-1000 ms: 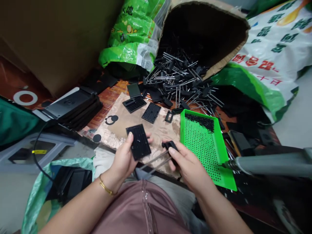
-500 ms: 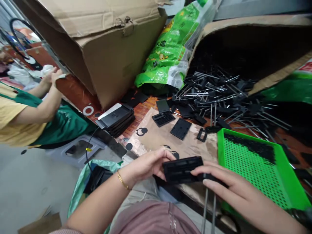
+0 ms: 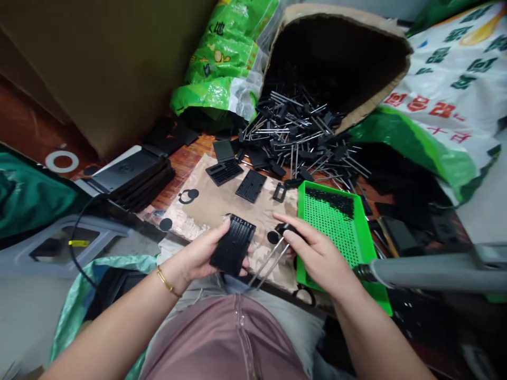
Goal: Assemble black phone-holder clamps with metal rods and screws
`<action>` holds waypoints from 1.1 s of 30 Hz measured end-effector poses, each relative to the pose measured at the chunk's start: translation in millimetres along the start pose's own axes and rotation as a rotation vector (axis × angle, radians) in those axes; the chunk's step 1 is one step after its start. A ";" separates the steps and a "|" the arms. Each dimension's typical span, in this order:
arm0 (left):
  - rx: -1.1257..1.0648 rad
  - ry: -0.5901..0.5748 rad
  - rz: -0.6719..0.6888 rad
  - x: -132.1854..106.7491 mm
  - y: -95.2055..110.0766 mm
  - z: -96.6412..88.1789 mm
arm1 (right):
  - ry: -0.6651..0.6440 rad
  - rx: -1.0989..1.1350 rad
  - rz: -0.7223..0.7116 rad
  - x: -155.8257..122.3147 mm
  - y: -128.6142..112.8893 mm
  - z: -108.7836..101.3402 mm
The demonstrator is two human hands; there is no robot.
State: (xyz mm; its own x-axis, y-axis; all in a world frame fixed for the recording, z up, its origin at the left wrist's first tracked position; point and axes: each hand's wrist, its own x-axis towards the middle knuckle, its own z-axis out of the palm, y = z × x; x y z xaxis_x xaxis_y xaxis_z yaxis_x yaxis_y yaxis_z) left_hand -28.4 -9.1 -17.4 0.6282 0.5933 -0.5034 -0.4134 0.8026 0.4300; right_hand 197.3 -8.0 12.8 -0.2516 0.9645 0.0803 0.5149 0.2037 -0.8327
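My left hand [image 3: 198,253] is closed around a black slotted plastic plate [image 3: 233,245], held over my lap at the table's near edge. Just to its right, my right hand [image 3: 317,256] pinches the black head of a two-pronged metal pin piece [image 3: 273,253], whose prongs slant down toward me. The two parts sit close together but apart. Right beside my right hand is a green perforated tray [image 3: 336,232] with small black bits along its far end.
A tipped cardboard box [image 3: 340,58] spills a pile of pin pieces [image 3: 297,137]. More black plates [image 3: 250,184] lie on brown cardboard sheet [image 3: 214,203]. A stack of black panels [image 3: 130,177] sits left. Green bags [image 3: 225,58] and a grey tool [image 3: 428,269] surround.
The view swung left and back. The plate and pin piece, pressed together half a second ago, are now held apart, the plate tilted in my left hand.
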 end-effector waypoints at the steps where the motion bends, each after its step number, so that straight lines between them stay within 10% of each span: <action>1: -0.010 0.016 -0.007 0.2 -0.5 1.9 | -0.002 0.027 0.023 -0.3 0.6 4.4; 12: 0.034 -0.019 -0.020 -2.5 -9.6 7.5 | -0.011 -0.280 -0.044 13.5 -7.2 13.9; 33: 0.053 0.011 -0.060 -0.5 -16.6 10.1 | -0.150 -0.189 -0.157 24.3 -5.6 17.2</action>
State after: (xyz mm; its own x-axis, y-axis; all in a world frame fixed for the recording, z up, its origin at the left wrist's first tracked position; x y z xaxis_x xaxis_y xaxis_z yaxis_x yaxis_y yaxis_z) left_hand -15.2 -23.4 -16.7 0.6431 0.5453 -0.5377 -0.3395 0.8324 0.4381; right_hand 174.3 11.4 10.0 -0.4513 0.8860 0.1067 0.6001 0.3898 -0.6985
